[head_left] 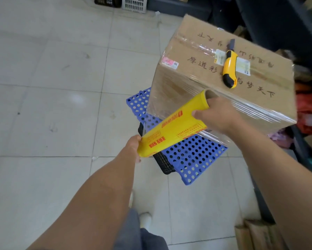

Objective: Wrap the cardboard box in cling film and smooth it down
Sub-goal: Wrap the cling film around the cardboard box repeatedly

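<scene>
Legs in grey trousers (133,237) and a pale shoe (146,219) show at the bottom, over the tiled floor (52,98). Some flat cardboard pieces (256,233) lie at the bottom right. Two bare arms reach forward. The left hand (134,147) grips the low end of a yellow cling film roll (175,123), though most of that hand is hidden behind the roll. The right hand (214,114) holds the high end, with its thumb across the outside and its fingers tucked into the open tube. The roll is tilted, just in front of the cardboard box (202,51). A clear sheet of cling film (213,136) runs from the roll to the near side of the box. Shiny film already covers the sides of the box and part of its top. The box sits on a blue plastic board with round holes (193,156), and the board rests on a black crate (163,164). A yellow and black utility knife (229,69) lies on top of the box, across a white label (241,64). Bright clothes (308,105) are piled to the right of the box. Far back stand a black basket (108,0) and a white basket (135,3) on the floor.
</scene>
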The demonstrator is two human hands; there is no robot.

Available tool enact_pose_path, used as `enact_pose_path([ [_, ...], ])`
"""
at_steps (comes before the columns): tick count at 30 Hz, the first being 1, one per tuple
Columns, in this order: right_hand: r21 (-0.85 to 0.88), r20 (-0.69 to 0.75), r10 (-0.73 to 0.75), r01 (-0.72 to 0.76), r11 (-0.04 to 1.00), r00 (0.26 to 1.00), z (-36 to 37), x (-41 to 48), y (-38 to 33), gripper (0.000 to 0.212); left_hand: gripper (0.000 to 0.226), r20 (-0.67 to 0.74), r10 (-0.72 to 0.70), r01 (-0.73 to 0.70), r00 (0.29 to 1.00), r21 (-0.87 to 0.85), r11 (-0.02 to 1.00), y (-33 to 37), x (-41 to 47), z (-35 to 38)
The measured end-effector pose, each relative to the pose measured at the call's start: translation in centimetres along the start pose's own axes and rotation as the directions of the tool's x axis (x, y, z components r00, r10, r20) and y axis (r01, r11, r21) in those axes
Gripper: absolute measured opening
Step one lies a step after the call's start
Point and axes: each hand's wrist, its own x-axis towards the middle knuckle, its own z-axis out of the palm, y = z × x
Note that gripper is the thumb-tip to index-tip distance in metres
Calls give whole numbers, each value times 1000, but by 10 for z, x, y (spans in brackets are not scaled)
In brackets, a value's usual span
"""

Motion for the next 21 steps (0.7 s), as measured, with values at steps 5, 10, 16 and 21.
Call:
enact_pose_path([
  [5, 51, 17, 0, -1, 999, 1000, -5, -7, 2, 46, 48, -13, 20, -19, 1000, 88, 996, 3, 10, 9],
  [10, -118, -17, -13, 11, 993, 1000, -4, -11, -2, 40, 68, 12, -8, 6, 1000, 161, 987, -7, 64, 9],
  [16, -66, 85, 11, -5, 998, 996, -15, -19, 17, 33, 56, 61, 18, -18, 998, 5, 1000, -10, 1, 12],
  [21, -49, 111, -51, 57, 997, 993, -24, -19, 32, 22, 58, 128, 8, 13, 992, -158, 987, -42, -9, 30],
])
